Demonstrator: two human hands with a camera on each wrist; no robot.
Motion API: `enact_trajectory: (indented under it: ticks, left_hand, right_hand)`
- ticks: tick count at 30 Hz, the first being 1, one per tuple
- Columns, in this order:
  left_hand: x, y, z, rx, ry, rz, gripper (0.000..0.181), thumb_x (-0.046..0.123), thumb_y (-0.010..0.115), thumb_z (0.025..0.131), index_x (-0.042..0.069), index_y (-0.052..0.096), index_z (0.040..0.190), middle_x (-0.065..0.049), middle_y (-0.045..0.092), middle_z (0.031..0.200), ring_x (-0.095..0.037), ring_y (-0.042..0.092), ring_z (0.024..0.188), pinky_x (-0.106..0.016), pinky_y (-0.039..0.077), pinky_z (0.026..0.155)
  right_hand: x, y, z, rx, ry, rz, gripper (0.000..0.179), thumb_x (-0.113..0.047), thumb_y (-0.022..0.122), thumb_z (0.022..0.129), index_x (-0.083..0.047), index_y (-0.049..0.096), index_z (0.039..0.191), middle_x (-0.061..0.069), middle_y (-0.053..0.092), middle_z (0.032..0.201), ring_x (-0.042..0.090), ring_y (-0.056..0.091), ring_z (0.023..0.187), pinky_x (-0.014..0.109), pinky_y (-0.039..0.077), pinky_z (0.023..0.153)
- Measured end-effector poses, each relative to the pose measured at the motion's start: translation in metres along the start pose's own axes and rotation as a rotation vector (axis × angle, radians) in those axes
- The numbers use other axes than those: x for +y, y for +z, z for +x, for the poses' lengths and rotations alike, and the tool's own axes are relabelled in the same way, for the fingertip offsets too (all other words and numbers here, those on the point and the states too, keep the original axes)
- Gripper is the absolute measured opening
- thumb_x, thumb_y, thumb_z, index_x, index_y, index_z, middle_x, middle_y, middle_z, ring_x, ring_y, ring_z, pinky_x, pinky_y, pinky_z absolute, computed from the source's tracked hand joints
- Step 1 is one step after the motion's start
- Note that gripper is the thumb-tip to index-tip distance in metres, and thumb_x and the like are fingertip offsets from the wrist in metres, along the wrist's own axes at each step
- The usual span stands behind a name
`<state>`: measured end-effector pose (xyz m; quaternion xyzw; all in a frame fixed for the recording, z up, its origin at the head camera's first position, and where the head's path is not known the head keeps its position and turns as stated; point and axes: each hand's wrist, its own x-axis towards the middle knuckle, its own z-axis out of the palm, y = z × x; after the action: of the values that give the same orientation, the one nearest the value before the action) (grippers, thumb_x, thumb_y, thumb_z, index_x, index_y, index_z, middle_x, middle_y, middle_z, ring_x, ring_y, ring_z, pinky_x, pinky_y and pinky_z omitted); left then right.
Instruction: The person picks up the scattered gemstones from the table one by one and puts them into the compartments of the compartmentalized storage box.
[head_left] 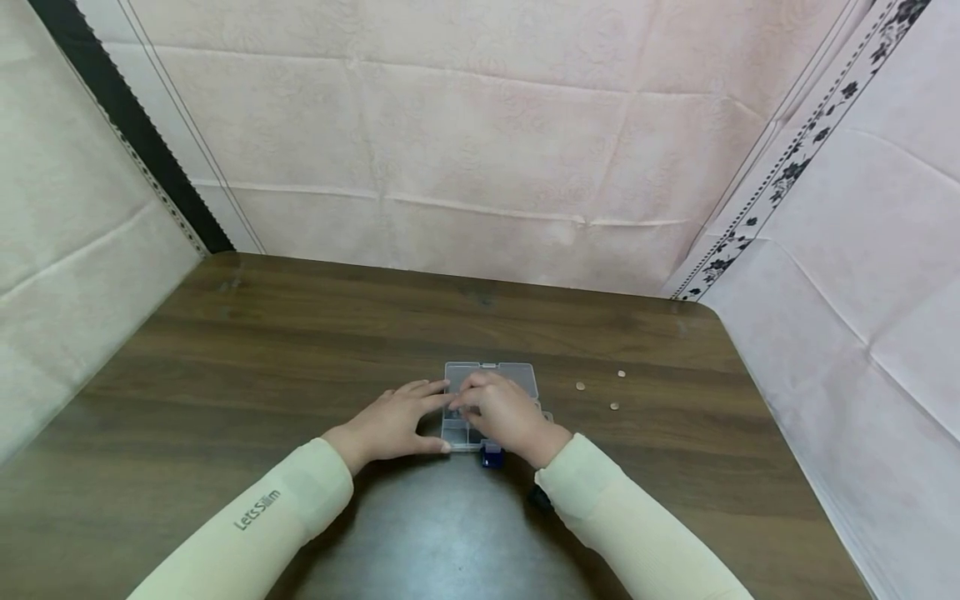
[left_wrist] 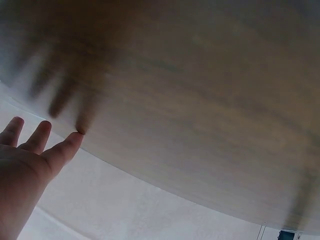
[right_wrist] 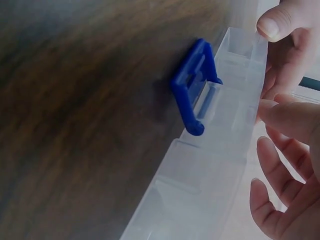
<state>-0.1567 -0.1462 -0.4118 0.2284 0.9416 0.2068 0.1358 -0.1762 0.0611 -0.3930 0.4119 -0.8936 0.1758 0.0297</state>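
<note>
my spread left hand touches the clear plastic compartment box, probably light, stiff, best held by its walls, while my right hand curls over it (anything held is hidden).

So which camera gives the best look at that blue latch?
The right wrist view: the blue latch shows large and close, standing out from the clear box. The head view shows it only small, at the box's near edge; the left wrist view misses it.

The case is smooth, translucent plastic, its latch opaque plastic; my sleeves are matt cloth, the counter glossy wood-grain, the hangings creased and matt.
</note>
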Motion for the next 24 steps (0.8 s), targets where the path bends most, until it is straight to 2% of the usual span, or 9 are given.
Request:
enact_trajectory:
  ticks: [4,10,12,16,24]
  left_hand:
    - [0.001,0.000,0.001,0.000,-0.003,-0.001,0.073,0.054,0.069,0.084,0.026,0.043,0.147,0.000,0.030,0.157,-0.032,0.023,0.144,-0.068,0.023,0.106]
    - [0.001,0.000,0.000,0.003,0.001,0.002,0.072,0.055,0.068,0.084,0.028,0.044,0.146,-0.001,0.030,0.157,-0.033,0.023,0.144,-0.067,0.022,0.107]
    - [0.001,0.000,0.000,0.005,0.009,0.008,0.072,0.055,0.068,0.084,0.028,0.044,0.146,-0.001,0.031,0.156,-0.034,0.023,0.144,-0.068,0.022,0.106]
    - [0.001,0.000,0.000,0.007,0.027,0.007,0.071,0.054,0.067,0.085,0.027,0.044,0.146,-0.003,0.031,0.156,-0.037,0.024,0.143,-0.069,0.022,0.106]
    - [-0.001,0.002,0.000,0.020,0.046,0.014,0.073,0.054,0.066,0.085,0.025,0.042,0.148,-0.003,0.030,0.157,-0.034,0.025,0.143,-0.069,0.023,0.105]
  right_hand:
    - [0.000,-0.001,0.000,0.008,0.005,-0.025,0.023,-0.011,0.076,0.083,-0.015,0.076,0.106,-0.001,0.065,0.105,0.016,0.061,0.096,0.034,0.052,0.086]
    - [-0.001,-0.006,-0.004,0.008,0.056,0.009,0.040,-0.015,0.078,0.083,-0.018,0.069,0.121,0.005,0.056,0.133,0.024,0.050,0.124,0.050,0.042,0.101]
    - [-0.001,-0.007,-0.006,0.013,0.072,0.017,0.046,-0.017,0.078,0.083,-0.019,0.066,0.127,0.005,0.052,0.139,0.025,0.047,0.129,0.052,0.040,0.103]
    - [-0.001,-0.009,-0.009,0.037,0.080,0.018,0.053,-0.020,0.078,0.083,-0.020,0.061,0.133,0.003,0.048,0.144,0.024,0.044,0.132,0.052,0.037,0.105]
    - [0.001,-0.012,-0.019,0.118,0.037,0.006,0.054,-0.024,0.078,0.082,-0.017,0.061,0.133,0.004,0.047,0.146,0.025,0.046,0.131,0.048,0.040,0.104]
